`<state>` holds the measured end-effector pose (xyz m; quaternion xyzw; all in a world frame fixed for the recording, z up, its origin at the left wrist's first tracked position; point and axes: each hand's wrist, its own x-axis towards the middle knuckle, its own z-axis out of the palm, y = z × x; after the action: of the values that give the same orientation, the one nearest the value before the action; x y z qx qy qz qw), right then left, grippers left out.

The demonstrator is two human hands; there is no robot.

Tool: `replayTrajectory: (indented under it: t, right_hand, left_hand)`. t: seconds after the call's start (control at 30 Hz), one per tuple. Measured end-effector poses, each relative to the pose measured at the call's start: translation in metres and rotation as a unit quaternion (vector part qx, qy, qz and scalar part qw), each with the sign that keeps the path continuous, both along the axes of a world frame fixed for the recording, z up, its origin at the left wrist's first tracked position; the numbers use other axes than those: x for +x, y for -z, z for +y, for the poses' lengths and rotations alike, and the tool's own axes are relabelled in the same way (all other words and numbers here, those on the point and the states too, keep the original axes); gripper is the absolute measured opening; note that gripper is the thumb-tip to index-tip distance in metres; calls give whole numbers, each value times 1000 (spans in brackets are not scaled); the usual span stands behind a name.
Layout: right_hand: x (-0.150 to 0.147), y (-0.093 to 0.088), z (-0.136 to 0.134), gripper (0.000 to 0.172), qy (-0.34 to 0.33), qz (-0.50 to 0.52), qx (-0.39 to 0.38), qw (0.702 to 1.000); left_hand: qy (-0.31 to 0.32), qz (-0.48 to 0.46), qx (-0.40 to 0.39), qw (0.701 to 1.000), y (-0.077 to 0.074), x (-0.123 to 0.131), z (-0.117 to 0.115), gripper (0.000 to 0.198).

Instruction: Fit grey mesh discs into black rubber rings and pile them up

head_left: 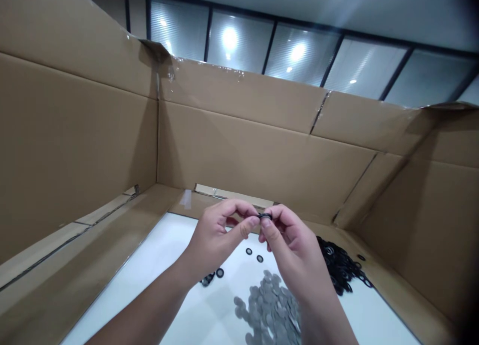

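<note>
Black ring (pixel 266 216) up in the air, nearly edge-on to view, right between left hand (pixel 219 235) and right hand (pixel 290 237), over the far end of the desk (pixel 166 247)! A disc inside? Impossible to tell from this angle. Round it, clockwise from the ring: black pile (pixel 339 265) at four o'clock, grey discs (pixel 271 307) heaped at six, loose pair (pixel 259 259) with pale centres between six and seven. Best way here, as a judgement: grip by the rim only, keep level, press lightly and evenly round the edge, stay low over the desk in case of a slip. And the grip itself! Left hand closed to a thumb-and-finger pinch on the nine o'clock rim; right hand clamped at three, thumb towards the camera, other fingers curled beneath.
</note>
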<state>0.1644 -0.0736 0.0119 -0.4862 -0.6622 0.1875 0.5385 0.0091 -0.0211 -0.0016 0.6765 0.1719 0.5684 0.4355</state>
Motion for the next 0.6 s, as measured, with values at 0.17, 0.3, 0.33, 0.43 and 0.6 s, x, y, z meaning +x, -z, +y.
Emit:
replayTrajectory:
  t: [0.17, 0.3, 0.33, 0.43, 0.6]
  right_hand:
    - [-3, -4, -8, 20, 37, -48, 30, 998]
    - [-4, -5, -8, 17, 37, -20, 28, 999]
    - [-4, -5, -7, 16, 26, 0, 23, 999]
    - [-4, -3, -1, 14, -28, 78, 20, 996]
    - [-5, 4, 10, 15, -49, 162, 13, 986]
  left_hand:
    - [-43, -6, 24, 999, 5, 5, -2, 14]
    - [-29, -7, 22, 999, 6, 2, 1, 11]
    - [-12, -9, 9, 1000, 5, 1, 2, 11]
    - [36, -38, -43, 998, 2, 1, 3, 10]
    - [72, -50, -102, 991, -1, 2, 2, 11]
